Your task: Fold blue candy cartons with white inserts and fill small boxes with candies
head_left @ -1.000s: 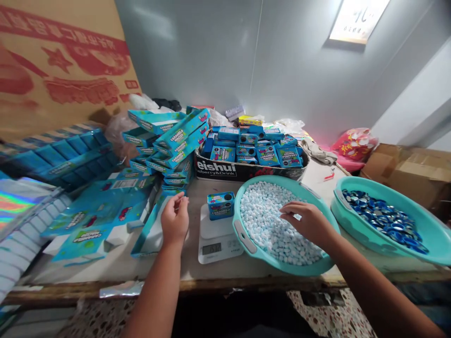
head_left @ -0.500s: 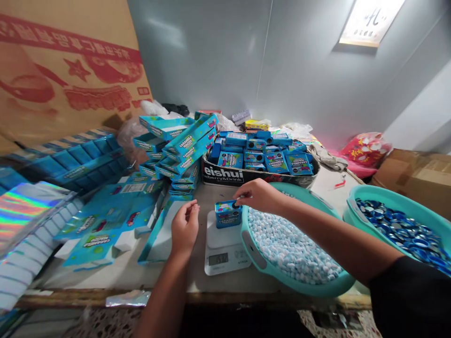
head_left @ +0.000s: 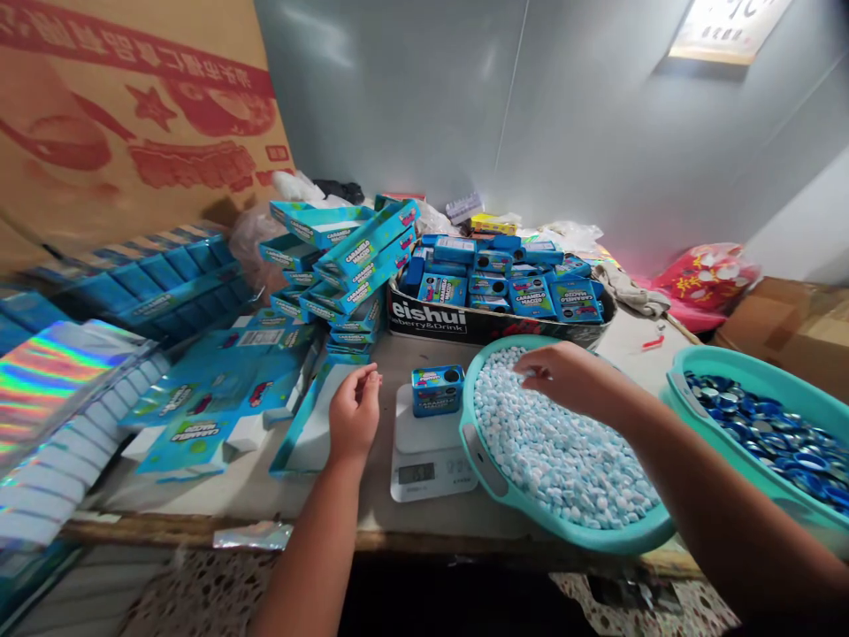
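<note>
A small blue box (head_left: 438, 392) with a dark round hole in its top stands upright on the white kitchen scale (head_left: 431, 485). Over the turquoise basin (head_left: 487, 462) full of pale blue and white candies (head_left: 570, 478) hovers my right hand (head_left: 567, 376), fingers bent down and drawn together. Whether they pinch a candy is hidden. My left hand (head_left: 356, 409) stays left of the scale with its fingers curled in and nothing visible in them. Beneath and beside it lies an open blue display tray (head_left: 311, 433). Neither hand touches the box.
Behind the scale, a black carton (head_left: 431, 320) holds many blue boxes. Stacked display trays (head_left: 362, 257) lean to its left. Flattened blue packaging (head_left: 199, 425) covers the table's left side. A second turquoise basin (head_left: 686, 402) with blue and silver lids is at right.
My right hand has left the box on the scale and moved right, over the candy basin. The left hand keeps its place and pose. The camera view has shifted slightly.
</note>
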Motion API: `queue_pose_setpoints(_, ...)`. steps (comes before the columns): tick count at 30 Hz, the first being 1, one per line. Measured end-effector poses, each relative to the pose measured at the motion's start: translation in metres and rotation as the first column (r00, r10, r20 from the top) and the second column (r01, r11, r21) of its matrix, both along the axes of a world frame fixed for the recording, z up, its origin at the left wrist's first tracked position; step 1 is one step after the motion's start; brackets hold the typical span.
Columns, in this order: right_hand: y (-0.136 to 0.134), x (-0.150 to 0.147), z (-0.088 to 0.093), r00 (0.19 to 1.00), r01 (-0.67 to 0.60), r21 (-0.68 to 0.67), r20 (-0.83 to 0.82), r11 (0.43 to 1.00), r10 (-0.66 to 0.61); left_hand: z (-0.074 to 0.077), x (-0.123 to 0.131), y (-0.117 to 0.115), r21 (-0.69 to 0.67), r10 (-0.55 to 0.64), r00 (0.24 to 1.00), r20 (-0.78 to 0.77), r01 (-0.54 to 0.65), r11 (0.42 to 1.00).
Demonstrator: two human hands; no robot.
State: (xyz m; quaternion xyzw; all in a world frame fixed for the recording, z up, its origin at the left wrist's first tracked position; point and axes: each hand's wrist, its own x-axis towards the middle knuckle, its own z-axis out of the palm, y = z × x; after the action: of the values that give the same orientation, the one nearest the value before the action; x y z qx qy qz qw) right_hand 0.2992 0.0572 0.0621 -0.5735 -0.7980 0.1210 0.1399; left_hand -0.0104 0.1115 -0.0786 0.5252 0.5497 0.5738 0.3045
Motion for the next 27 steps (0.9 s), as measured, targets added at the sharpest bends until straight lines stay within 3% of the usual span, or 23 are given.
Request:
queue_pose_setpoints(4,-0.008,0.027,-0.020,1.000,-0.019,-0.069,0.009,0.997,0.019,-0.001,0.002,0.000,-0.003,-0.005,1.000,-0.010,0.005,1.000)
queue_pose_setpoints(8,-0.009,0.022,-0.025,0.987,-0.161,-0.182,-0.041,0.970,0.156,0.001,0.004,0.000,-0.011,-0.026,0.999,-0.045,0.025,1.000)
queue_pose_setpoints(13,-0.009,0.018,-0.026,0.991,-0.131,-0.236,-0.053,0.963,0.122,-0.004,-0.001,0.001,0.019,-0.002,0.998,-0.067,0.003,1.000)
queue_pose_setpoints(15,-0.008,0.020,-0.027,0.993,-0.119,-0.264,-0.044,0.957,0.112,0.000,-0.003,-0.005,0.205,0.079,0.987,-0.143,-0.049,0.978)
queue_pose_setpoints(16,-0.007,0.020,-0.028,0.994,-0.113,-0.273,-0.037,0.955,0.107,0.006,-0.002,-0.010,0.350,0.138,0.969,-0.204,-0.059,0.935)
queue_pose_setpoints(18,-0.005,0.022,-0.029,0.994,-0.105,-0.286,-0.030,0.952,0.101,0.025,0.007,-0.022,0.582,0.222,0.908,-0.356,0.029,0.813)
queue_pose_setpoints(19,-0.005,0.022,-0.030,0.995,-0.101,-0.291,-0.031,0.951,0.096,0.036,0.014,-0.028,0.609,0.210,0.867,-0.452,0.128,0.783)
queue_pose_setpoints(22,-0.004,0.023,-0.032,0.996,-0.088,-0.302,-0.034,0.949,0.082,0.065,0.045,-0.039,0.309,-0.020,0.671,-0.741,0.368,0.877)
queue_pose_setpoints(24,-0.005,0.023,-0.034,0.997,-0.082,-0.302,-0.035,0.950,0.075,0.072,0.064,-0.040,0.089,-0.153,0.553,-0.819,0.386,0.918)
queue_pose_setpoints(27,-0.005,0.024,-0.035,0.996,-0.084,-0.308,-0.056,0.947,0.071,0.071,0.076,-0.036,-0.019,-0.214,0.544,-0.812,0.341,0.940)
